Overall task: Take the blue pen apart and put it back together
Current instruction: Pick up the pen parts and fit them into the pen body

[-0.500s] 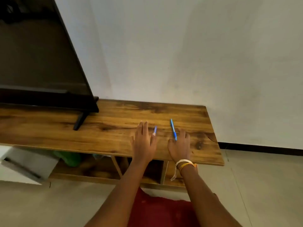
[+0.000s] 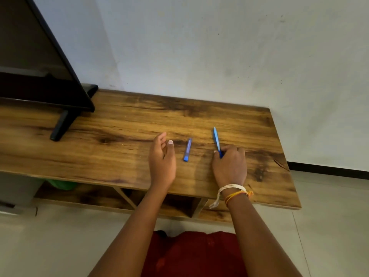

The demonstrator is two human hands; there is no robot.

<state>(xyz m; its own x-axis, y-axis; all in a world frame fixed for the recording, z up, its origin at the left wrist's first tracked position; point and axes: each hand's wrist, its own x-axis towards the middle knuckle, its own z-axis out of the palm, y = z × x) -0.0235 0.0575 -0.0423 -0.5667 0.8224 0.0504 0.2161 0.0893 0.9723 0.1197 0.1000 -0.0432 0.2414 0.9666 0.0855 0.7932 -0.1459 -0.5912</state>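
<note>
Two blue pen parts lie on the wooden table top (image 2: 123,124). The short cap (image 2: 187,149) rests loose between my hands, touched by neither. The longer pen body (image 2: 216,139) points away from me, and my right hand (image 2: 229,164) has its fingertips closed around the near end of it. My left hand (image 2: 162,158) hovers just left of the cap, fingers apart and slightly curled, holding nothing. The near end of the pen body is hidden under my right fingers.
A black television (image 2: 40,62) on a foot (image 2: 61,124) stands at the table's left. A white wall rises behind the table. Shelf compartments (image 2: 179,204) show below the front edge, with something green (image 2: 63,184) at the left.
My left hand has drawn back to the left off the cap, which now lies uncovered. My right fingers have closed on the pen body's near end.
</note>
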